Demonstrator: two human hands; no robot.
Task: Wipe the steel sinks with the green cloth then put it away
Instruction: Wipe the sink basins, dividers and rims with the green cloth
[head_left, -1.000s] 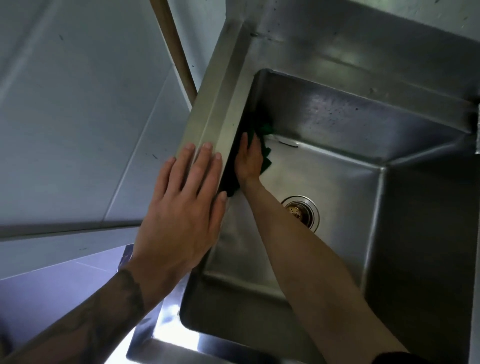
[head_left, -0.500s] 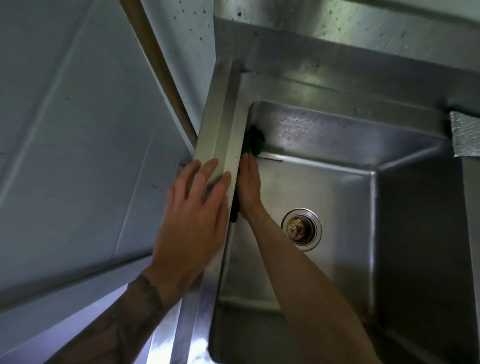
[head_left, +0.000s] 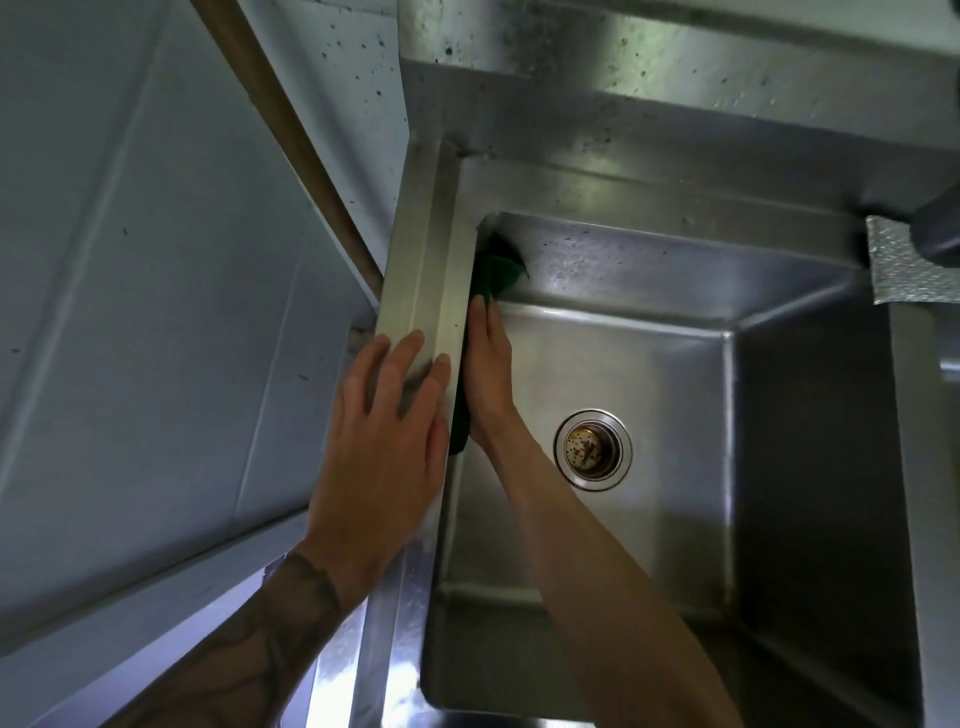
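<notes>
The deep rectangular stainless steel sink basin (head_left: 649, 364) fills the right side of the view, w/ a round metal drain strainer (head_left: 592, 449) set in its floor. The right hand (head_left: 491, 371) is down inside the basin, palm flat vs. the left inner wall, fingers straight & close together, pressing the dark green cloth (head_left: 496, 273) onto that wall. The cloth sits between palm & steel; one bunched end sticks out past the fingertips into the far left corner, another bit shows below the wrist. Whether the thumb hooks round the cloth can't be told.

The left hand (head_left: 387, 447) lies on the sink's flat steel left rim (head_left: 423, 270), fingers spread & extended, holding nothing, just resting on the metal. Its forearm carries dark tattoo marks.

Left of the rim are pale grey wall panels (head_left: 156, 260) & a slanting brown wooden strip (head_left: 291, 140). The speckled steel backsplash (head_left: 649, 88) rises behind the basin. A patch of textured silver foil tape (head_left: 904, 270) is at the far right corner.
</notes>
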